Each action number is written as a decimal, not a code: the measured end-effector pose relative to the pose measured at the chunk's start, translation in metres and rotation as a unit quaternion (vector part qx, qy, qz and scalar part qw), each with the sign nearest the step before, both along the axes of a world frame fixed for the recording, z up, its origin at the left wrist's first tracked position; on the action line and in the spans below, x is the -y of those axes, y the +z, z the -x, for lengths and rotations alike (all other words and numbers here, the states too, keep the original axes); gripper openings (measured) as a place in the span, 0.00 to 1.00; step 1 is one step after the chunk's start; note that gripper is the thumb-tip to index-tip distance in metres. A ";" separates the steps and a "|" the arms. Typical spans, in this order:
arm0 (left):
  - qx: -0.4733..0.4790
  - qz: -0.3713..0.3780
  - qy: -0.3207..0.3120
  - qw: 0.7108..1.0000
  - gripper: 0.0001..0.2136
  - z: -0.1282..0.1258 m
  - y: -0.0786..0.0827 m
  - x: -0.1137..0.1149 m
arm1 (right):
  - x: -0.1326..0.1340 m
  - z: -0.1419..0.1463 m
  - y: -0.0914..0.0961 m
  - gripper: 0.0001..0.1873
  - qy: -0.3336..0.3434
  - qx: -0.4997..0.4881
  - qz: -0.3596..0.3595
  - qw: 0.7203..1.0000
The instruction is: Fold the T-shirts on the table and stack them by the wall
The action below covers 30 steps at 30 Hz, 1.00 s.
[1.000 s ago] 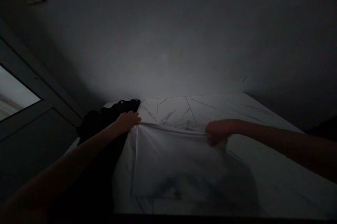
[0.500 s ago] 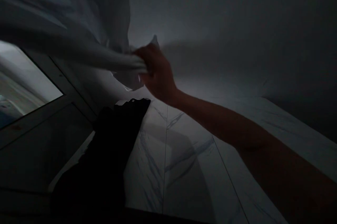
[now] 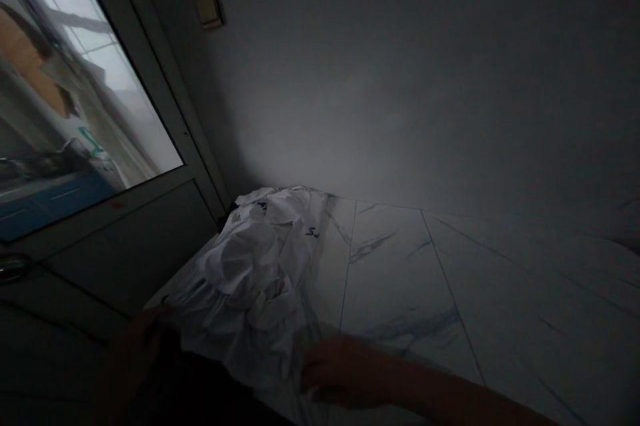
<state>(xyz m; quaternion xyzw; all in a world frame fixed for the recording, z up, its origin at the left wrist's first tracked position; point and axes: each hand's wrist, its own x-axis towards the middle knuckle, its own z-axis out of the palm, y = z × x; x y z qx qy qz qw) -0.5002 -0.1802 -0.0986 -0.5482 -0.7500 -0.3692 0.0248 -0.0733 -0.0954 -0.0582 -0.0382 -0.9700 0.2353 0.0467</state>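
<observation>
A crumpled white garment [image 3: 250, 266] with dark lettering near its far right corner is spread over a black garment [image 3: 200, 386] on the marble-patterned floor tiles. At its near left edge, my left hand [image 3: 140, 349] is closed on the cloth, mostly lost in shadow. My right hand [image 3: 345, 371] grips the near right edge with curled fingers, low over the tiles. Much of the black garment is covered by the white cloth or too dark to make out.
A framed door [image 3: 165, 113] with a glass pane stands on the left, its metal handle [image 3: 14, 267] low down. Through the pane blue cabinets [image 3: 60, 203] show. A light switch [image 3: 209, 8] is on the grey wall [image 3: 390, 79] behind.
The white garment was held up in the air by my right hand at the upper left; now it lies over the black garment. My right hand came down, and my left hand has come into view.
</observation>
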 end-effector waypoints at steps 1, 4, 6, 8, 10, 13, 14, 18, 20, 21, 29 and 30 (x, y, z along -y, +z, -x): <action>0.005 -0.022 0.017 1.000 0.10 -0.017 -0.002 0.001 | 0.001 -0.014 0.005 0.11 -0.042 0.002 0.023 0.999; -0.003 -0.078 -0.010 0.997 0.08 -0.081 0.008 -0.017 | 0.002 -0.054 0.015 0.13 -0.155 0.001 0.066 0.986; -0.012 -0.104 -0.075 0.992 0.08 -0.126 0.021 -0.039 | 0.003 -0.079 0.012 0.14 -0.211 -0.005 0.074 0.975; -0.028 -0.111 -0.144 0.983 0.08 -0.170 0.036 -0.061 | 0.004 -0.106 0.002 0.15 -0.261 -0.015 0.064 0.963; -0.048 -0.075 -0.222 0.971 0.07 -0.212 0.050 -0.081 | 0.001 -0.137 -0.011 0.17 -0.335 -0.024 0.028 0.942; -0.075 0.038 -0.346 0.934 0.12 -0.273 0.069 -0.107 | -0.011 -0.185 -0.028 0.20 -0.466 -0.045 -0.049 0.882; -0.084 0.070 -0.380 0.919 0.15 -0.293 0.073 -0.115 | -0.017 -0.199 -0.032 0.21 -0.500 -0.053 -0.068 0.862; -0.111 0.127 -0.434 0.885 0.15 -0.362 0.068 -0.154 | -0.039 -0.235 -0.041 0.26 -0.578 -0.097 -0.092 0.805; -0.104 0.124 -0.425 0.891 0.13 -0.388 0.056 -0.170 | -0.044 -0.241 -0.043 0.26 -0.587 -0.125 -0.084 0.795; -0.095 0.122 -0.414 0.897 0.11 -0.398 0.049 -0.175 | -0.045 -0.242 -0.043 0.26 -0.584 -0.137 -0.078 0.796; -0.100 0.153 -0.391 0.902 0.17 -0.416 0.014 -0.182 | -0.035 -0.239 -0.030 0.23 -0.594 -0.156 0.017 0.789; -0.106 0.159 -0.399 0.897 0.17 -0.415 0.013 -0.183 | -0.034 -0.238 -0.030 0.23 -0.587 -0.146 0.038 0.795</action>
